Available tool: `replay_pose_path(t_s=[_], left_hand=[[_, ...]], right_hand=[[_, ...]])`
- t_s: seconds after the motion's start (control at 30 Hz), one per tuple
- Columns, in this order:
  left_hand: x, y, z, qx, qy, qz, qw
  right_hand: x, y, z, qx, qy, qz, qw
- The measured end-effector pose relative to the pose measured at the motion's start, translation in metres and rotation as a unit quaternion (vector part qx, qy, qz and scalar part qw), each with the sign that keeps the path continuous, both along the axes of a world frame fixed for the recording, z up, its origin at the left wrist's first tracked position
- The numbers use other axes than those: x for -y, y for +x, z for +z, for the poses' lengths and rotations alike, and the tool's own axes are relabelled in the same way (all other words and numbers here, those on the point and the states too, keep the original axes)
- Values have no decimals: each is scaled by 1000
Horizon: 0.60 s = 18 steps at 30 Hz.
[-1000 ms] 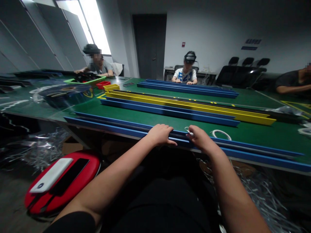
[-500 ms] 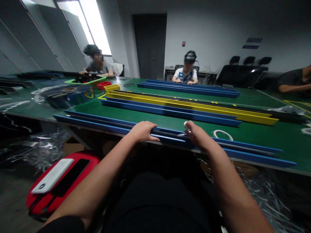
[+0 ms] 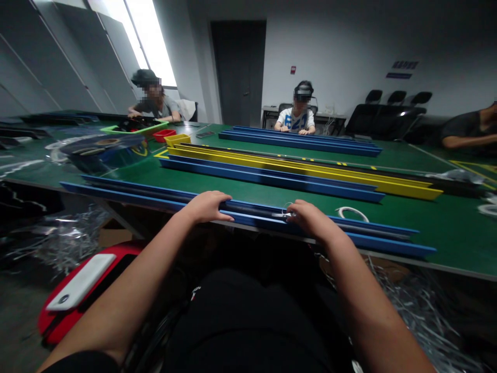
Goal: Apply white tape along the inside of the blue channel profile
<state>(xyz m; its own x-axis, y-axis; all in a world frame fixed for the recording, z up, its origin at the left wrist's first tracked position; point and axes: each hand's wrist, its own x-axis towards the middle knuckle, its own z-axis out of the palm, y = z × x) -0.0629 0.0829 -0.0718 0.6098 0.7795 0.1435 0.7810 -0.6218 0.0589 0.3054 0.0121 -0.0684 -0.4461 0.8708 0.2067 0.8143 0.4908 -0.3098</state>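
A long blue channel (image 3: pixel 124 193) with a dark strip (image 3: pixel 254 209) inside lies along the table's near edge. My left hand (image 3: pixel 207 206) is closed on this channel left of its middle, thumb on the near wall and fingers over the far side. My right hand (image 3: pixel 310 217) is closed on small scissors (image 3: pixel 282 215) with a pale loop handle. Their silvery tip points left, over the inside of the channel. Most of the handle is hidden by my fingers. A coil of white cord (image 3: pixel 352 213) lies just beyond the channel, to the right of my right hand.
Across the green table (image 3: pixel 240 184) lie another blue channel (image 3: pixel 267 178), a yellow channel (image 3: pixel 411 189) and further blue channels (image 3: pixel 298 142). A big wrapped reel (image 3: pixel 97 153) and a yellow bin (image 3: pixel 177 140) stand left. Co-workers sit beyond. A red stool (image 3: pixel 58 316) is lower left.
The near blue channel has slid left, with my left hand moving along on it. My right hand has lowered the scissors to the channel, and their tip now points left.
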Motion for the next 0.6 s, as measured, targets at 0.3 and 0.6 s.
replay_pose_path(t_s=[0.3,0.6], left_hand=[[4,3,5,7,-44,14,999],[28,59,20,160,-39,-98,981]], right_hand=[[3,-2,-4,-8,-7,-13,1000],[-2,6,-18,-61,20,22,998]])
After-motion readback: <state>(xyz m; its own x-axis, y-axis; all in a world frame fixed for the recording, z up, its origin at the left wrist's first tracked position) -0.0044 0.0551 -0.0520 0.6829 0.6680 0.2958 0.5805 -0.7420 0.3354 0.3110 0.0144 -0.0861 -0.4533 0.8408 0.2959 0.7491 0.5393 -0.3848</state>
